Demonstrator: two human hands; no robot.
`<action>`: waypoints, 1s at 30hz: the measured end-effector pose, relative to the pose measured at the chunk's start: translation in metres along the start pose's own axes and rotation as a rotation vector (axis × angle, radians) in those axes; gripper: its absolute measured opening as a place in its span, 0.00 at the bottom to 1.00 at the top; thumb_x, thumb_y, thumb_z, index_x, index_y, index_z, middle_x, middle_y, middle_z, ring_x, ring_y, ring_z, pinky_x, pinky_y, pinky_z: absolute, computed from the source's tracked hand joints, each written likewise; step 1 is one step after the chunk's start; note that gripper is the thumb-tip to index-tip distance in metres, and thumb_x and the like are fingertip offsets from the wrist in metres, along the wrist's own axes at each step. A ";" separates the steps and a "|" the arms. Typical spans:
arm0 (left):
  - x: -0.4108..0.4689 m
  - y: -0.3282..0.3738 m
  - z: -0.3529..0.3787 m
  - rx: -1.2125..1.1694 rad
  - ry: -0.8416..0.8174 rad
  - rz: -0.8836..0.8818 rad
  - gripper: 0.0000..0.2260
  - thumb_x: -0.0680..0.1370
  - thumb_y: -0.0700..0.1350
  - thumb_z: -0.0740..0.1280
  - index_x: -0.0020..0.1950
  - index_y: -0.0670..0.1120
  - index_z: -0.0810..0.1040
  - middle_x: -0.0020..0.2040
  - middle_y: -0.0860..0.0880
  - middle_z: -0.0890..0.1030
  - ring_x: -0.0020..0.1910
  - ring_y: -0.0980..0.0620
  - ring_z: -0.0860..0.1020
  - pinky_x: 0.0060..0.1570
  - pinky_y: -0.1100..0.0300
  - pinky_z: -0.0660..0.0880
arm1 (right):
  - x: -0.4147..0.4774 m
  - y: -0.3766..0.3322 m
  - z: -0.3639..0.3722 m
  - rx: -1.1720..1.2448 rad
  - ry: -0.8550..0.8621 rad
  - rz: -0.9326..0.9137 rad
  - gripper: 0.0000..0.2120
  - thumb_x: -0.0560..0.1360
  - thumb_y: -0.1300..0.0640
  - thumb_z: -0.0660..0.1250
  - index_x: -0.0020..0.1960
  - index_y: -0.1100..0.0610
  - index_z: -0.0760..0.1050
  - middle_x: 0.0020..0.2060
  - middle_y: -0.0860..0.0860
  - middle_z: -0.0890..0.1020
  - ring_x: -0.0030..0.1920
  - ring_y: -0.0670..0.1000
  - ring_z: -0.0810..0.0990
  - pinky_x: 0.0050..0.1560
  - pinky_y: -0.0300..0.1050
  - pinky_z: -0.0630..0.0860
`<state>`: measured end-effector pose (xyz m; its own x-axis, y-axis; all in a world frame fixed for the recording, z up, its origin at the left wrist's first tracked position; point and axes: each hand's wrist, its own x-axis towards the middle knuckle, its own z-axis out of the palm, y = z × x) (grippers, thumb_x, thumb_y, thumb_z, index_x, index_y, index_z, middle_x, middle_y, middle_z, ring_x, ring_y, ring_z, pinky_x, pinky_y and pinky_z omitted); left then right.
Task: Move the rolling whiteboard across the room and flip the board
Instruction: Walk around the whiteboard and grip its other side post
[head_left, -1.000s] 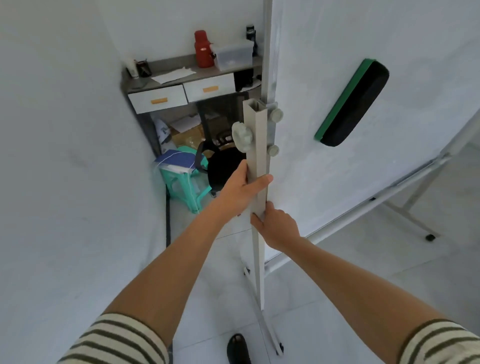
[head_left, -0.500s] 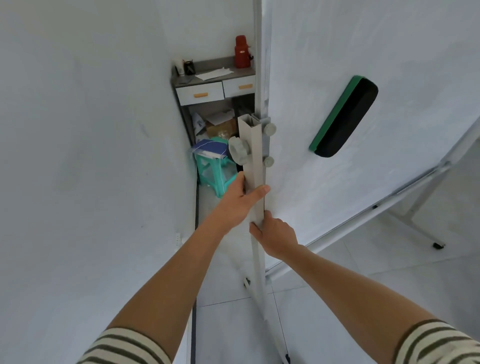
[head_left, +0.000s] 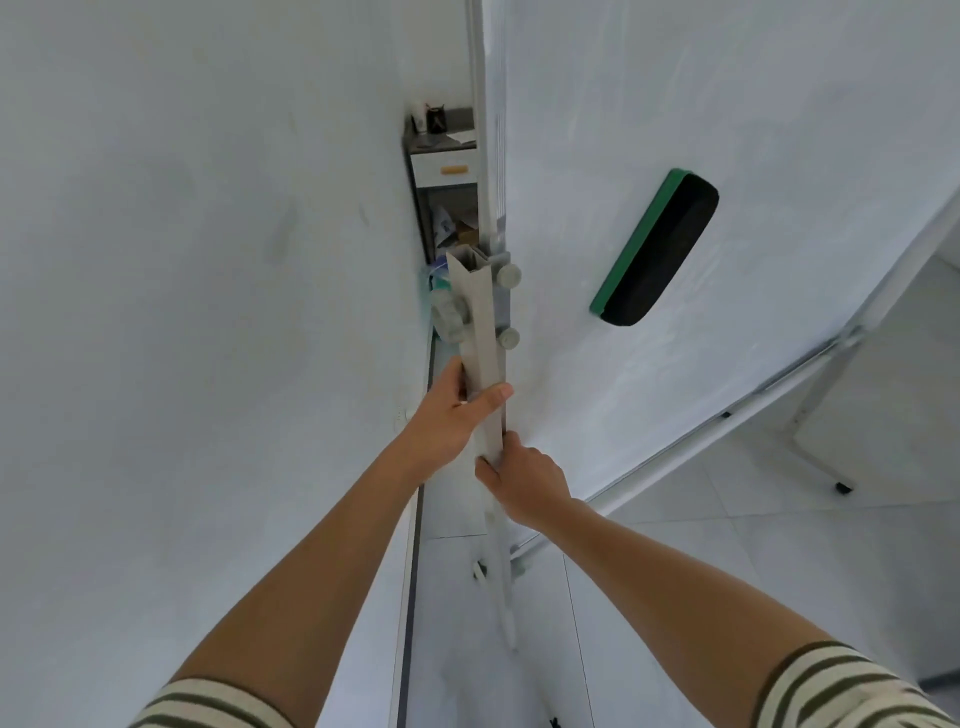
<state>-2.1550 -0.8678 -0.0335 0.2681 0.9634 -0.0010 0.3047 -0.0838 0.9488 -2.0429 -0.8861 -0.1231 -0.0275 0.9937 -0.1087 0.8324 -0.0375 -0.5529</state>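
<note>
Left hand (head_left: 447, 415) and right hand (head_left: 524, 480) grip whiteboard post (head_left: 480, 332) beside white wall (head_left: 208, 260).

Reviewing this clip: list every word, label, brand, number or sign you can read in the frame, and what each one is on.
None can be read.
Whiteboard: its face is blank, no writing.
Eraser stuck to the board: green and black, no visible label.
Papers and boxes under the desk: any print is too small and blurred to read.
Both hands grip the stand post, which carries no marking.

Green-and-black eraser (head_left: 655, 248), striped sleeves (head_left: 852, 686)
</note>
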 end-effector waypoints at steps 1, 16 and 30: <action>-0.012 0.000 0.001 0.002 0.015 -0.004 0.16 0.78 0.49 0.66 0.64 0.49 0.69 0.56 0.50 0.77 0.56 0.52 0.76 0.56 0.61 0.74 | -0.009 -0.002 0.004 0.005 -0.004 -0.008 0.17 0.78 0.43 0.56 0.53 0.57 0.66 0.37 0.51 0.75 0.36 0.55 0.75 0.34 0.45 0.69; -0.258 -0.005 0.014 -0.174 0.298 -0.132 0.18 0.78 0.45 0.67 0.66 0.43 0.70 0.63 0.41 0.77 0.63 0.46 0.75 0.53 0.64 0.73 | -0.216 -0.039 0.065 -0.045 -0.119 -0.219 0.19 0.78 0.42 0.56 0.55 0.59 0.68 0.45 0.56 0.82 0.41 0.58 0.78 0.41 0.50 0.73; -0.474 0.004 0.035 -0.013 0.249 -0.073 0.16 0.78 0.47 0.67 0.63 0.45 0.68 0.53 0.50 0.75 0.48 0.59 0.74 0.45 0.69 0.75 | -0.426 -0.056 0.111 -0.018 -0.126 -0.197 0.18 0.78 0.44 0.56 0.56 0.59 0.67 0.36 0.53 0.76 0.39 0.58 0.78 0.40 0.50 0.73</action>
<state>-2.2493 -1.3339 -0.0397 0.0117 0.9999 0.0065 0.3024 -0.0097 0.9531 -2.1396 -1.3189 -0.1378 -0.2583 0.9605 -0.1035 0.8138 0.1587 -0.5590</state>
